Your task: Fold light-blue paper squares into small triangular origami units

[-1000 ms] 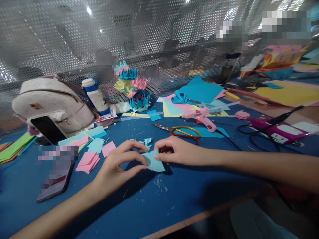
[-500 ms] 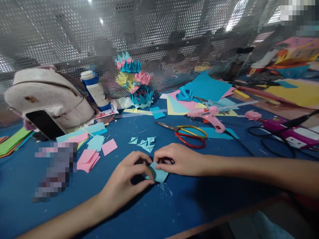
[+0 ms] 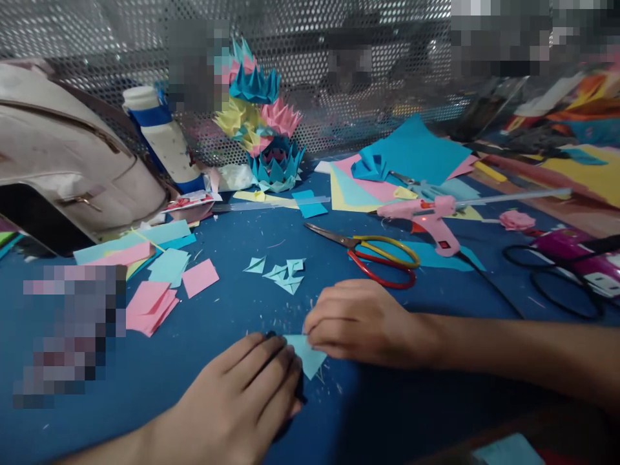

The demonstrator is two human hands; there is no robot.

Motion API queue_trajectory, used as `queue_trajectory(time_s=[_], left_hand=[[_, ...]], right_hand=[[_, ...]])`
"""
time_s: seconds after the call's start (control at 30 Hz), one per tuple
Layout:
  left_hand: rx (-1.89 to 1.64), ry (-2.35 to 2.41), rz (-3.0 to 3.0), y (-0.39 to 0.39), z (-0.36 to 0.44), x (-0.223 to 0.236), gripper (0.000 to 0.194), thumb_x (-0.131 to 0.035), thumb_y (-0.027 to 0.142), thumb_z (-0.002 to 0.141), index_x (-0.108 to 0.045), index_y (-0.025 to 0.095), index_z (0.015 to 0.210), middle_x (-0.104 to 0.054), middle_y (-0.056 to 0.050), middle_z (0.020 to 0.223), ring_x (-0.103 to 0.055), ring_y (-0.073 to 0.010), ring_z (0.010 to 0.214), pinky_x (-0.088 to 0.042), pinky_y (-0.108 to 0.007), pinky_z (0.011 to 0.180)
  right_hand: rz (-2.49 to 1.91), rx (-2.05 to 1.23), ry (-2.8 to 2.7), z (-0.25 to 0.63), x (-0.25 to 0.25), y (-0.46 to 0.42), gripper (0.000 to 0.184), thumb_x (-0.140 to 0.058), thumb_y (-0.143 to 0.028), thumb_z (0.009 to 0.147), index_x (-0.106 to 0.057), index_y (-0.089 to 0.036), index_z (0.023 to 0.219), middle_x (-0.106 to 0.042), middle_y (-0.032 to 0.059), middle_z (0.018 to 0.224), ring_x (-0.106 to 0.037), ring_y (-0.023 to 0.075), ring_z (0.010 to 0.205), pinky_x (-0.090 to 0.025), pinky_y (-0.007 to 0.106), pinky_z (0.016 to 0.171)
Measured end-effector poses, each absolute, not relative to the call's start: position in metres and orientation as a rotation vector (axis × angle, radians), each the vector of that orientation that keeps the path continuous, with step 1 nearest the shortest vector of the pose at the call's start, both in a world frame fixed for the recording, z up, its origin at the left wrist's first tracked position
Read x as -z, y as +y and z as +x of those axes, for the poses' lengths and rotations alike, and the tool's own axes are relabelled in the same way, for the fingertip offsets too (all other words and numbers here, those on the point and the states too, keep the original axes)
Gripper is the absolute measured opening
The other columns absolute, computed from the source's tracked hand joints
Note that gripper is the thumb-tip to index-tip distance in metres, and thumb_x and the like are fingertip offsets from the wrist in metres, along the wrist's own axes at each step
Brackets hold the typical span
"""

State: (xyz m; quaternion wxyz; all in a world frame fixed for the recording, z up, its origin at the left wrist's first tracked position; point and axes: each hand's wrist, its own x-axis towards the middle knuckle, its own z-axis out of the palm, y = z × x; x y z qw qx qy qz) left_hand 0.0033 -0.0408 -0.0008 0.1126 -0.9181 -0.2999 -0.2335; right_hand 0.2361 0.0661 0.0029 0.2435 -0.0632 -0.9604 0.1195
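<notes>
Paper (image 3: 310,359) lay between the hands, corner toward the person. Left hand (image 3: 237,397) curled over its left side; right hand (image 3: 361,323), fingers bent, touched its right; grips hidden.

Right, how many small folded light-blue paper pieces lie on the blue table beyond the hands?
4: a separate left piece, then a clustered trio: middle piece, upper-right piece and lower piece. Overlaps may hide another.

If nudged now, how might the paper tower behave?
The tower would probably feel light, being folded paper. It looks apt to topple, stacked tall and uneven. Its thin, pointed tips would likely crush easily.
</notes>
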Motion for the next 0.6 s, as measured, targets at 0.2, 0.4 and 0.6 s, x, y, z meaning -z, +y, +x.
queue_trajectory(time_s=[0.2, 0.4, 0.6], left_hand=[[0.682, -0.896, -2.674, -0.0423, 0.0017, -0.0043, 0.030, -0.044, 0.022, 0.105, -0.073, 0.013, 0.103, -0.077, -0.003, 0.099, -0.072, -0.0212, 0.089, -0.051, -0.038, 0.088], [0.688, -0.905, -2.683, -0.0431, 0.0004, -0.0054, 0.032, -0.043, 0.022, 0.106, -0.074, 0.014, 0.100, -0.077, -0.001, 0.099, -0.072, -0.0198, 0.089, -0.048, -0.037, 0.092], [0.687, -0.928, -2.671, -0.0447, -0.0058, -0.0047, 0.034, -0.043, 0.023, 0.106, -0.075, 0.013, 0.098, -0.078, -0.003, 0.098, -0.073, -0.0195, 0.089, -0.051, -0.036, 0.092]], right_hand=[[-0.032, -0.177, -2.597, 0.2377, 0.0022, 0.0615, 0.014, -0.058, -0.027, 0.099, -0.068, -0.017, 0.099, -0.073, 0.0002, 0.112, -0.066, 0.0113, 0.100, -0.049, 0.028, 0.090], [0.103, -0.115, -2.617, 0.2334, 0.0002, 0.0666, 0.018, -0.061, -0.028, 0.096, -0.072, -0.015, 0.101, -0.074, 0.0039, 0.113, -0.069, 0.0137, 0.098, -0.056, 0.027, 0.084], [0.180, -0.145, -2.655, 0.2339, -0.0035, 0.0694, 0.017, -0.056, -0.021, 0.099, -0.072, -0.016, 0.100, -0.073, 0.0033, 0.116, -0.068, 0.0147, 0.101, -0.056, 0.029, 0.080]])
